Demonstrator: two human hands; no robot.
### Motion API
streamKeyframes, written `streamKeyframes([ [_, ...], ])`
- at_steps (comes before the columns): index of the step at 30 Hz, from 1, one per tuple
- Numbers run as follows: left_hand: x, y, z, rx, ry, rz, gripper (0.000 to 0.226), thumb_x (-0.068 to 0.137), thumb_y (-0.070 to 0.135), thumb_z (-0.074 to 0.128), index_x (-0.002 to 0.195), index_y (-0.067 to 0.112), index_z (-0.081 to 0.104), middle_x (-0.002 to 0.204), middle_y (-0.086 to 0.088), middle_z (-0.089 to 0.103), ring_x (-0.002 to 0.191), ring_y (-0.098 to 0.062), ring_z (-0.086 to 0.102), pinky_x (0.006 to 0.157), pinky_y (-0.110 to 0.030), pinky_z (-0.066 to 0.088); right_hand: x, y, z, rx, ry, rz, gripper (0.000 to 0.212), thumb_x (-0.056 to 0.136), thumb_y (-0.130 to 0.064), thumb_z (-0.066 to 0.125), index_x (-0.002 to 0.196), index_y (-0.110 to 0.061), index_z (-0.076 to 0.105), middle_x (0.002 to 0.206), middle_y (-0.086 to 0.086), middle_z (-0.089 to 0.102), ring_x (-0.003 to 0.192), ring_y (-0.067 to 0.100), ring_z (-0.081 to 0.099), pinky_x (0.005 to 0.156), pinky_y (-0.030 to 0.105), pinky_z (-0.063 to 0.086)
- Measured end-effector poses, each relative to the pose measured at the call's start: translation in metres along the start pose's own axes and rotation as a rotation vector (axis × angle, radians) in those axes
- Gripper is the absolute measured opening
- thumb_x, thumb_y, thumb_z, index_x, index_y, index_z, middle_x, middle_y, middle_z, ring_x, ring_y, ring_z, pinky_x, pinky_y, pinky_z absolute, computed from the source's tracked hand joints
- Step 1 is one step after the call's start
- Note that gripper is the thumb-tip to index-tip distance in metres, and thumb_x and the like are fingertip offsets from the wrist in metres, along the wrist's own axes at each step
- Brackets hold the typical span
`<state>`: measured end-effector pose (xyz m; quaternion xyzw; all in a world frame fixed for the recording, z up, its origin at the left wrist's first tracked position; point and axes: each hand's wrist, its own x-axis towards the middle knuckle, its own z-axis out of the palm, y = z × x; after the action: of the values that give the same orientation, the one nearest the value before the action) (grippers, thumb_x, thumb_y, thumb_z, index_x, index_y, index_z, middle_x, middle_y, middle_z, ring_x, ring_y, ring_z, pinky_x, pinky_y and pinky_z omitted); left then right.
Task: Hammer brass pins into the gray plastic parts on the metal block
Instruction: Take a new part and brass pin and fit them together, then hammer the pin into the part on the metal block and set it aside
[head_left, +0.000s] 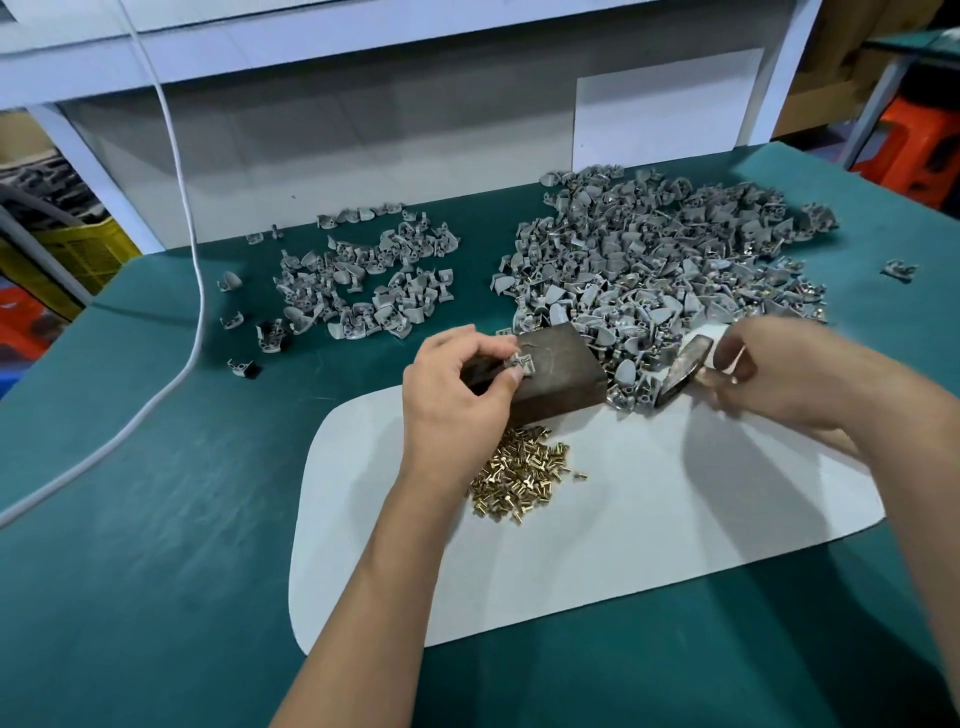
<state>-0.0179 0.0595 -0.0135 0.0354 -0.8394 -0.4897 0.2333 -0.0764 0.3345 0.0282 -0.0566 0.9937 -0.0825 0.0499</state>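
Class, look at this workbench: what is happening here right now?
A person is fitting pins into small plastic pieces. The left hand pinches one gray plastic part on top of the dark metal block. The right hand holds a hammer, blurred, just right of the block. Loose brass pins lie on a white mat, and two heaps of gray parts sit behind on the green table.

One head-worn wide-angle view: we look forward and steeply down, close over the bench, our forearms entering from the bottom edge, shelving behind at top.
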Motion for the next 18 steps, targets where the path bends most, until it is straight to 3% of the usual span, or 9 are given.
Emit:
streamKeyframes([
  [2,0.001,0.0,0.0,0.03,0.008,-0.017,0.013,0.083,0.014,0.083,0.085,0.026,0.079,0.103,0.026,0.071,0.126,-0.003,0.051,0.106,-0.013,0.034,-0.001,-0.001,0.006,0.054,-0.007,-0.004,0.022,0.086,-0.033,0.076,0.077,-0.017,0.064,0.076,0.007,0.067,0.071,0.026,0.061,0.063,0.036,0.05],
  [4,0.002,0.0,-0.001,0.039,-0.001,-0.03,0.01,0.083,0.016,0.083,0.084,0.025,0.081,0.107,0.022,0.071,0.126,-0.009,0.052,0.111,-0.024,0.037,-0.001,0.0,0.008,0.059,0.013,-0.023,0.024,0.091,-0.026,0.073,0.073,-0.013,0.063,0.071,0.007,0.065,0.068,0.026,0.058,0.062,0.038,0.049],
  [7,0.003,0.002,-0.003,0.028,-0.013,-0.036,0.012,0.081,0.015,0.085,0.087,0.025,0.081,0.11,0.017,0.073,0.123,-0.012,0.056,0.111,-0.034,0.041,-0.002,0.001,0.002,0.149,0.071,-0.063,0.025,0.097,-0.015,0.063,0.072,-0.016,0.06,0.068,-0.007,0.061,0.065,0.022,0.058,0.056,0.035,0.045],
  [12,0.003,0.001,-0.004,0.002,-0.005,-0.038,0.015,0.078,0.015,0.086,0.081,0.027,0.078,0.112,0.013,0.073,0.119,-0.009,0.058,0.107,-0.036,0.045,-0.005,-0.029,-0.014,0.382,0.266,-0.18,0.01,0.1,-0.026,0.06,0.091,-0.025,0.057,0.083,-0.008,0.064,0.073,0.005,0.056,0.057,0.026,0.038],
  [14,0.004,-0.001,-0.004,-0.025,-0.031,-0.058,0.014,0.079,0.014,0.086,0.079,0.026,0.078,0.113,0.011,0.073,0.12,-0.011,0.059,0.107,-0.039,0.046,-0.012,-0.053,-0.016,0.451,0.276,-0.269,0.005,0.1,-0.028,0.063,0.096,-0.027,0.061,0.082,-0.014,0.064,0.071,-0.003,0.056,0.056,0.016,0.037],
  [16,0.005,-0.001,-0.004,-0.053,-0.063,-0.084,0.012,0.08,0.013,0.085,0.08,0.023,0.078,0.116,0.008,0.072,0.122,-0.014,0.059,0.108,-0.042,0.047,-0.018,-0.076,-0.012,0.44,0.215,-0.355,0.015,0.103,-0.029,0.058,0.088,-0.027,0.059,0.076,-0.012,0.062,0.064,0.001,0.056,0.051,0.014,0.035],
  [18,0.006,0.0,-0.004,-0.046,-0.08,-0.089,0.01,0.08,0.013,0.085,0.081,0.021,0.079,0.118,0.005,0.072,0.124,-0.014,0.059,0.107,-0.041,0.047,-0.02,-0.091,-0.007,0.345,0.154,-0.394,0.029,0.106,-0.03,0.05,0.077,-0.026,0.05,0.074,-0.003,0.06,0.065,0.017,0.057,0.056,0.026,0.036],
])
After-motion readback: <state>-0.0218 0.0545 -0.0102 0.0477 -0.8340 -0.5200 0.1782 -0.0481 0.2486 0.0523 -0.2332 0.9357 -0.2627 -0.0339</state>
